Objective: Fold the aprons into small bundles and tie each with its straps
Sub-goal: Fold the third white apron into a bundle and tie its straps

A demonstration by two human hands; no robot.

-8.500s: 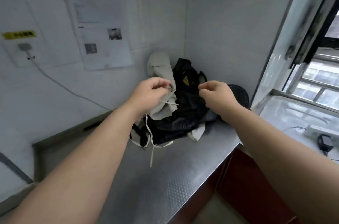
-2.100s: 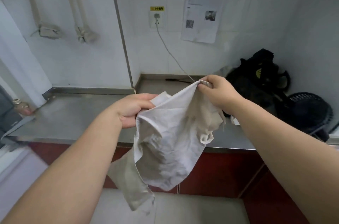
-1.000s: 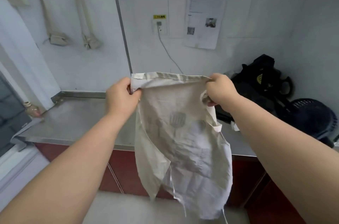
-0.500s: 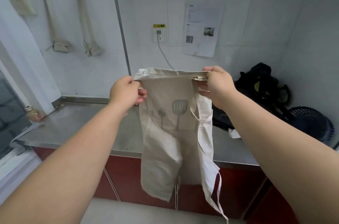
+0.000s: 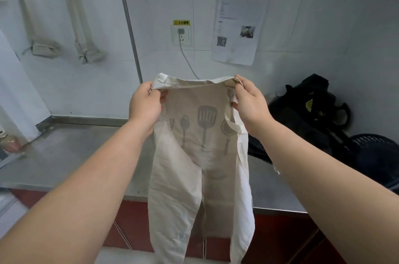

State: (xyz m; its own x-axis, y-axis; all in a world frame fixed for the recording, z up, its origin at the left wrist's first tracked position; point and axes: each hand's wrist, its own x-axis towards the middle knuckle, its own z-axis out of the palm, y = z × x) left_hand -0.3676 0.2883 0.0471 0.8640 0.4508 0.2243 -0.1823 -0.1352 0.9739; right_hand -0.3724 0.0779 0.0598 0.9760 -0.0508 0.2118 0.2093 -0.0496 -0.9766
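Apron: a cream apron [image 5: 200,155] hangs in the air by its top edge, stretched between both hands, in front of the steel counter [image 5: 75,155]. Its lower part falls past the counter's front edge, before the red cabinet fronts [image 5: 280,237].
Print: grey kitchen utensils, among them a spoon and a slotted spatula, show on the bib.
Side flaps: below the print both sides hang turned inward over the middle.
Strap: a loop of cream strap [image 5: 234,128] dangles just under the right hand.
Left hand: the left hand [image 5: 145,104] pinches the apron's top left corner, thumb on the near side and fingers curled behind the cloth.
Right hand: the right hand [image 5: 250,101] pinches the top right corner between thumb and forefinger; the other fingers are curled by the hem.
Black bag: a black bag [image 5: 306,116] slumps on the counter in the right corner; I cannot tell what is in it.
Bottle: a small bottle [image 5: 9,141] stands at the counter's far left, blurred, contents unclear.
Round dark thing: a ribbed, round black object [image 5: 375,151] sits just right of the bag.
Wall: a socket [image 5: 182,35] with a white cable [image 5: 187,60], a paper notice [image 5: 237,30], and two cream cloth bundles [image 5: 90,54] hanging on long straps.
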